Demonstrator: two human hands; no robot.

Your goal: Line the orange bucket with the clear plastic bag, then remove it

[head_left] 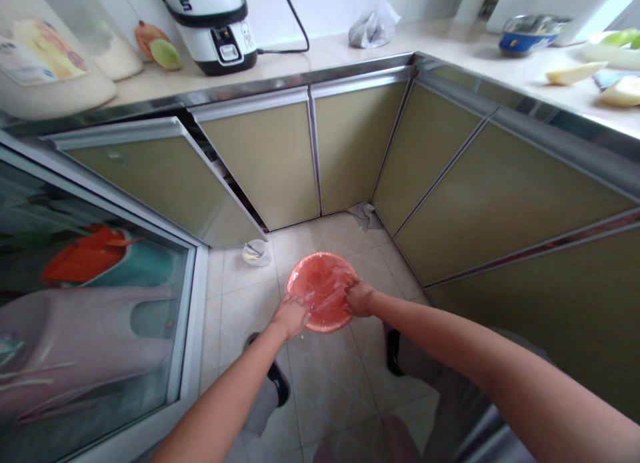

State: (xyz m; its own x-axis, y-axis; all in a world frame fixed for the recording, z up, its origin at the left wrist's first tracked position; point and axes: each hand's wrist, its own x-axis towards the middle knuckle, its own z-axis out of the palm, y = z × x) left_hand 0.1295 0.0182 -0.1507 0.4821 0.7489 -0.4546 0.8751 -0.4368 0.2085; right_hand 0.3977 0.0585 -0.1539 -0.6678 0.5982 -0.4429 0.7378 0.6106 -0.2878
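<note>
An orange-red plastic basin [325,286] sits on the tiled floor between my feet. Shiny, clear streaks show inside it, which look like water. My left hand [293,313] is at the basin's near left rim, fingers bent over the edge toward the inside. On the right side, my right hand [359,297] grips the rim, its fingertips reaching inside. Both thumbs are hard to make out.
A small clear bowl [256,252] stands on the floor beside an open cabinet door [165,183]. A grey cloth [367,216] lies in the cabinet corner. At left is a glass door [100,316]. A rice cooker [215,29] stands on the counter above.
</note>
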